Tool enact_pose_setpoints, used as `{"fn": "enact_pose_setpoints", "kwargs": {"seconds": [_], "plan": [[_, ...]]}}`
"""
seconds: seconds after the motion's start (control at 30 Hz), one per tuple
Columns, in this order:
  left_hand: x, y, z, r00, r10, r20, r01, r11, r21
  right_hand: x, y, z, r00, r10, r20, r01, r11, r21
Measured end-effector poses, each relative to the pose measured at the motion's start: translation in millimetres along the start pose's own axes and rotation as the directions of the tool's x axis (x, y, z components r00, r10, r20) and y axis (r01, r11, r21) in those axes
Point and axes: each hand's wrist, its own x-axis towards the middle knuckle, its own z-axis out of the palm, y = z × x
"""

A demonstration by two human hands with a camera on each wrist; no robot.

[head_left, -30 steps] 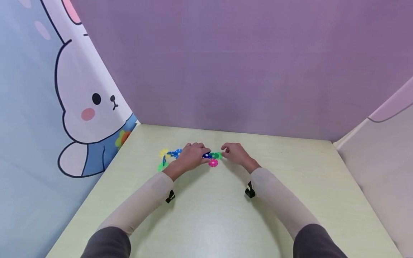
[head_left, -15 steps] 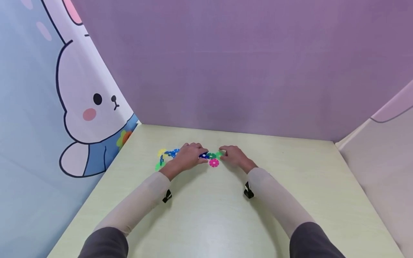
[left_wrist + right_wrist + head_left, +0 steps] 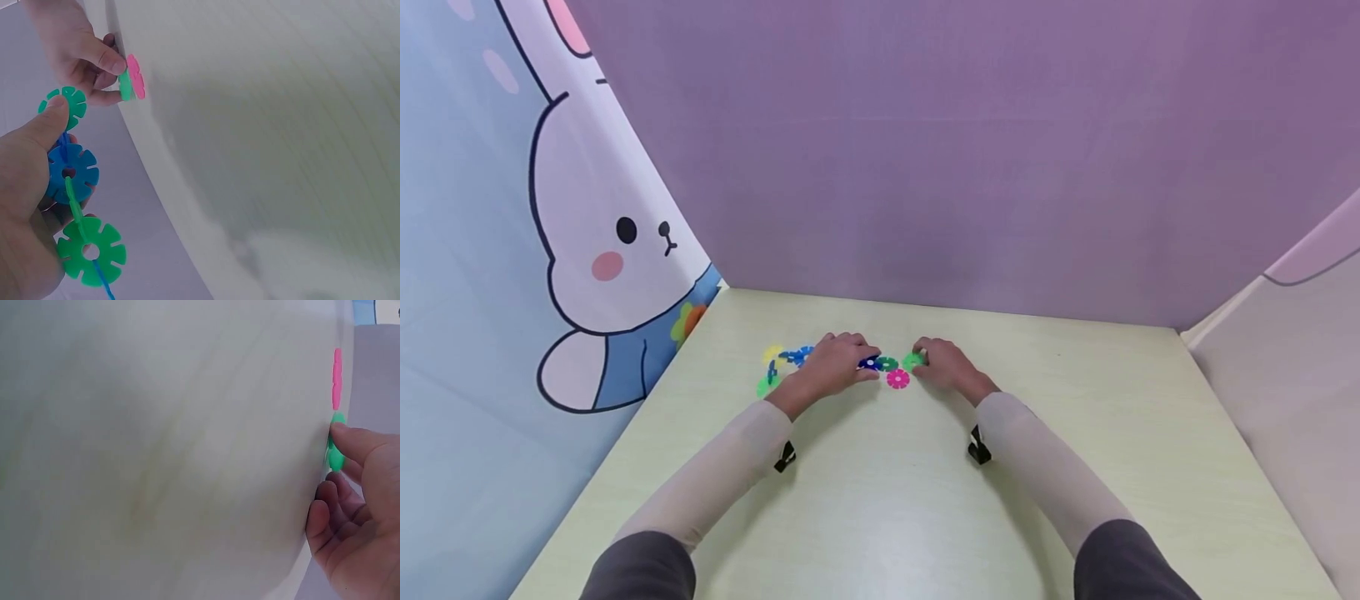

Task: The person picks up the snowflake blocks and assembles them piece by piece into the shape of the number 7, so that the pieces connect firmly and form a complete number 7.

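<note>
My left hand grips a chain of interlocked slotted plastic discs. Its thumb presses a green disc at the chain's end in the left wrist view, with a blue disc and another green disc linked below. In the head view the chain's far end trails left of the hand, to a yellow disc. Thumb and fingers of my right hand pinch a loose light green disc, just right of the chain's end. A pink slotted disc lies on the table in front, between the hands.
The pale wooden table meets a purple cloth wall behind the hands. A rabbit-print cloth borders the left side, and a pale panel the right.
My right hand has closed its fingers on the light green disc, which now sits a little apart from the chain's end. The left hand has shifted slightly left with the chain.
</note>
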Motion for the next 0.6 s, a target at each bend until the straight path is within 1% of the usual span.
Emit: {"fn": "enact_pose_setpoints", "kwargs": {"seconds": [0.17,0.3,0.6], "plan": [[0.8,0.2,0.0,1.000,0.003,0.003,-0.003,1.000,0.004,-2.1,1,-2,0.999,0.003,-0.046,-0.001,0.999,0.047],[1.9,0.8,-0.1,1.000,0.004,0.007,-0.004,1.000,0.002,-7.2,3,-3,0.997,-0.002,-0.074,0.006,0.998,0.057],[2.2,0.9,-0.6,1.000,0.006,0.006,-0.006,1.000,0.005,-21.0,1,-13,0.997,-0.044,-0.061,0.052,0.989,0.137]]}}
